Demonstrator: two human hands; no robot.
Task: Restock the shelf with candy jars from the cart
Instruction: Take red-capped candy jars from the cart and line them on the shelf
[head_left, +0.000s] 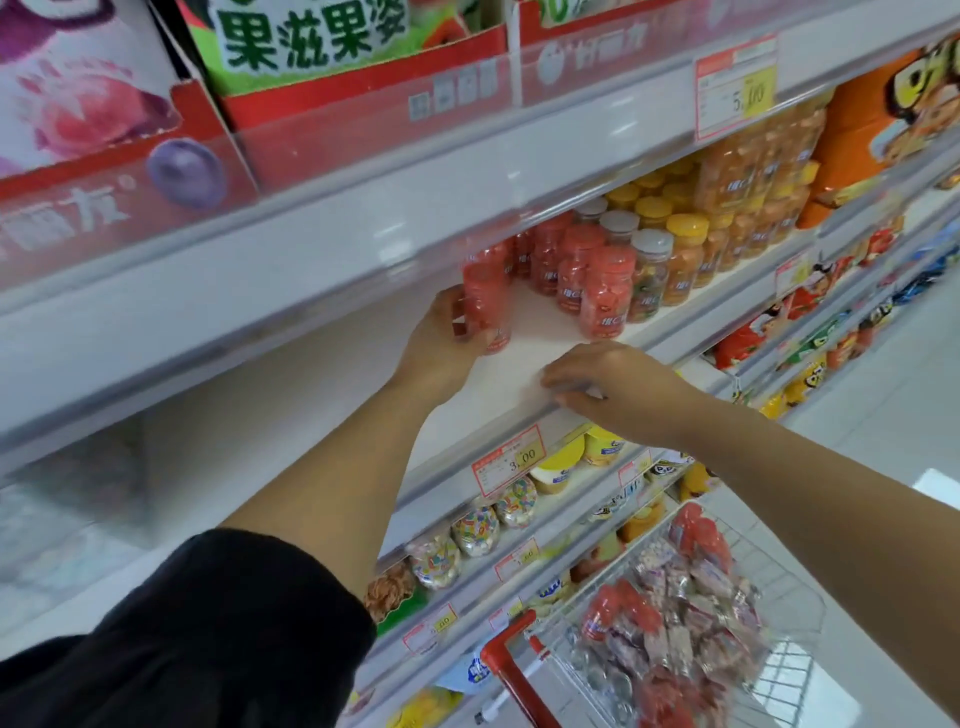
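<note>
Right now my L hand (441, 348) grips a red candy jar (485, 304), fingers curled round it. The jar is blurred, roughly upright, low over the white shelf (524, 364), left of the red-jar row (582, 270) w/ a gap between. My R hand (618, 387) rests on the shelf's front edge, fingers together, holding nothing. The cart (511, 670) is lower right w/ spare red jars (610, 618) + candy bags (691, 587).

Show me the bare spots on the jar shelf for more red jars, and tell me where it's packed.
Bare shelf board lies between the red jar in the left hand and the standing red jars, forward to the edge where the right hand rests. Left of the held jar it looks bare, though blurred. Rightward, grey-lidded jars and yellow-lidded jars stand packed.
</note>
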